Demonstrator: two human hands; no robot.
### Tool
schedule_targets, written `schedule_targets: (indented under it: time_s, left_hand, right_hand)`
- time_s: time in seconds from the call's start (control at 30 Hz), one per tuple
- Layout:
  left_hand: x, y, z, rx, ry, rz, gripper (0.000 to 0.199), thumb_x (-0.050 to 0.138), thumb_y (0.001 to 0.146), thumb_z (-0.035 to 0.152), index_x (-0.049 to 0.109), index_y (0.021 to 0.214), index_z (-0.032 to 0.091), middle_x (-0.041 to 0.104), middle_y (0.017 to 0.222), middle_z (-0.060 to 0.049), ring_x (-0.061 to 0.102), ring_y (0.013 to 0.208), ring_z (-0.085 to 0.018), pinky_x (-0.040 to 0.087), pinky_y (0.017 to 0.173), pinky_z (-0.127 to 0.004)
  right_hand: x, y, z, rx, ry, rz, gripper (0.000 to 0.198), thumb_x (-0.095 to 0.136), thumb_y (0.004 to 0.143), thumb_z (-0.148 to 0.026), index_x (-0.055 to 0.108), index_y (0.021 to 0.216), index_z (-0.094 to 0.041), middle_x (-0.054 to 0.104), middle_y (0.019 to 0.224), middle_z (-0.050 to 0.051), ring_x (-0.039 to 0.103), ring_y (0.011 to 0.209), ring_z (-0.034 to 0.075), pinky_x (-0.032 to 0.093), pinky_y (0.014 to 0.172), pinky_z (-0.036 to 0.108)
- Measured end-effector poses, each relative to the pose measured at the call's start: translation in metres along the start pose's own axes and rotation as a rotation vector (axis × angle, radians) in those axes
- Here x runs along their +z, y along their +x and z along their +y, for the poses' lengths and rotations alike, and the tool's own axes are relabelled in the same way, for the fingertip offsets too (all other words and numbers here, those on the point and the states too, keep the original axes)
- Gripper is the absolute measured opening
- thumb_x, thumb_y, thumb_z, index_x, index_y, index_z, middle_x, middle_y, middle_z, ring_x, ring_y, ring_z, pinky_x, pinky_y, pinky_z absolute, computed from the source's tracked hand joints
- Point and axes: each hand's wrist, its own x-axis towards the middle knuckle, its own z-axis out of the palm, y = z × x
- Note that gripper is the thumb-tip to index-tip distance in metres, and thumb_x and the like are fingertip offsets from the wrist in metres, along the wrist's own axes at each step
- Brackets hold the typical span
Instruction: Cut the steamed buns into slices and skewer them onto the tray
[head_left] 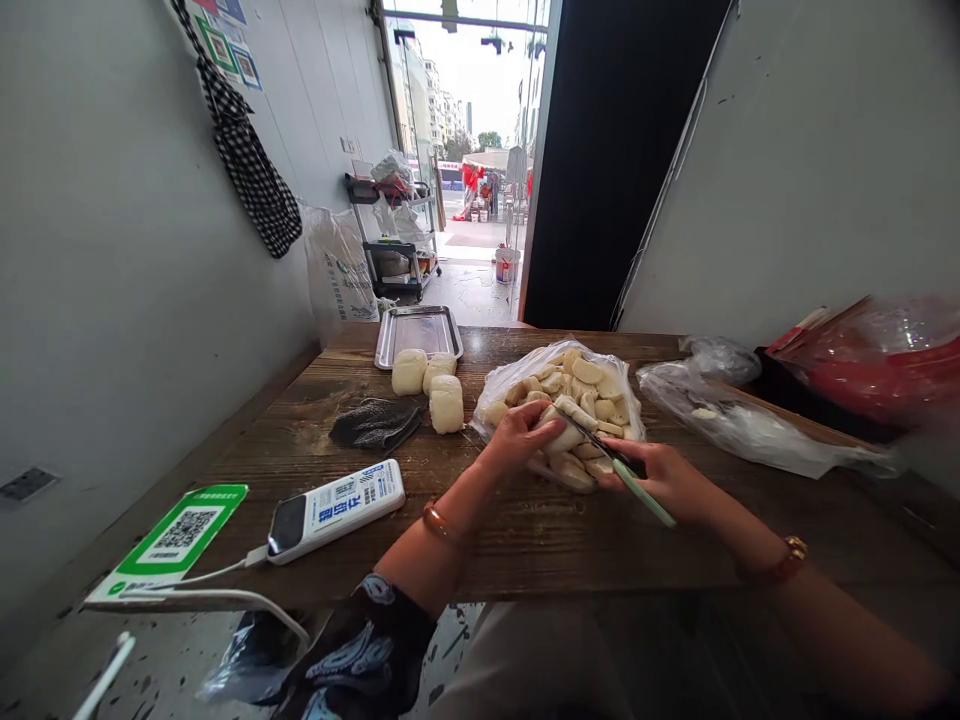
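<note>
My left hand (521, 437) is closed around a pale steamed bun (561, 430) above an open plastic bag. In my right hand (664, 482) are scissors (637, 490) with a light green handle, their dark blades against the bun. Part of the scissors is hidden by my fingers. The clear plastic bag (486, 400) lies open under both hands, filled with several cut bun pieces (587, 372). To the left of the bag stand three whole steamed buns (447, 404), close together.
The wooden table (480, 530) also bears a metal tray (384, 345), a dark cloth (376, 425), a white power bank (337, 508) with a cable, and a green QR card (176, 535). Crumpled plastic bags (739, 415) lie at right, beside a red bag (885, 360).
</note>
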Motion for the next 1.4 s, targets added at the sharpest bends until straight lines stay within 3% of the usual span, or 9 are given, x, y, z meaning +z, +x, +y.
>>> schedule_targets:
  time_s: [0.3,0.5,0.57,0.7,0.97,1.1,1.4]
  left_hand:
    - [0.001,0.000,-0.001,-0.029,-0.028,0.015,0.046,0.086,0.068,0.048,0.074,0.092,0.011,0.065,0.080,-0.003,0.056,0.076,-0.013,0.043,0.069,-0.024]
    - [0.001,-0.002,-0.002,-0.107,-0.318,0.030,0.050,0.086,0.071,0.048,0.071,0.107,0.015,0.069,0.095,-0.004,0.062,0.080,-0.014,0.050,0.069,-0.022]
    - [-0.001,-0.001,-0.002,-0.154,-0.432,0.042,0.053,0.085,0.071,0.052,0.068,0.109,0.018,0.069,0.100,-0.005,0.065,0.082,-0.016,0.055,0.068,-0.026]
    - [-0.003,0.001,-0.002,-0.151,-0.524,0.052,0.053,0.084,0.072,0.054,0.065,0.105,0.017,0.070,0.100,-0.007,0.068,0.087,-0.022,0.060,0.067,-0.031]
    - [-0.002,0.001,0.001,-0.086,-0.532,0.032,0.056,0.089,0.070,0.040,0.066,0.116,0.016,0.067,0.116,-0.009,0.066,0.100,-0.021,0.061,0.082,-0.034]
    - [-0.002,0.000,0.003,-0.073,-0.518,0.043,0.059,0.090,0.069,0.036,0.064,0.118,0.017,0.066,0.115,-0.007,0.066,0.098,-0.019,0.061,0.081,-0.033]
    - [-0.002,-0.001,0.005,-0.040,-0.503,-0.019,0.067,0.089,0.071,0.035,0.058,0.129,0.020,0.063,0.123,-0.008,0.065,0.099,-0.021,0.061,0.078,-0.033]
  right_hand:
    - [0.000,0.002,0.000,0.006,0.037,0.014,0.057,0.068,0.085,-0.052,0.073,0.128,-0.015,0.076,0.122,0.013,0.070,0.114,0.038,0.054,0.098,0.047]
    - [-0.005,0.006,0.005,0.139,-0.018,0.085,0.066,0.065,0.084,-0.057,0.070,0.132,-0.012,0.082,0.081,0.009,0.076,0.078,0.033,0.057,0.072,0.040]
    - [-0.009,0.004,0.007,0.177,-0.042,0.118,0.070,0.064,0.084,-0.059,0.067,0.135,-0.011,0.082,0.089,0.011,0.076,0.082,0.033,0.057,0.072,0.039]
    - [-0.016,-0.001,0.009,0.178,-0.102,0.167,0.070,0.068,0.082,-0.060,0.066,0.135,-0.016,0.077,0.121,0.013,0.072,0.105,0.036,0.056,0.085,0.042]
    - [-0.022,-0.013,-0.001,0.089,-0.134,0.082,0.075,0.069,0.081,-0.058,0.060,0.143,-0.016,0.076,0.122,0.012,0.070,0.107,0.036,0.054,0.092,0.044]
    - [-0.022,-0.016,-0.010,0.052,-0.100,0.044,0.080,0.075,0.076,-0.053,0.058,0.146,-0.018,0.076,0.120,0.010,0.069,0.107,0.034,0.054,0.093,0.043]
    - [-0.026,-0.012,-0.023,0.073,-0.116,-0.027,0.092,0.080,0.070,-0.052,0.053,0.150,-0.016,0.065,0.141,0.013,0.063,0.124,0.039,0.051,0.103,0.046]
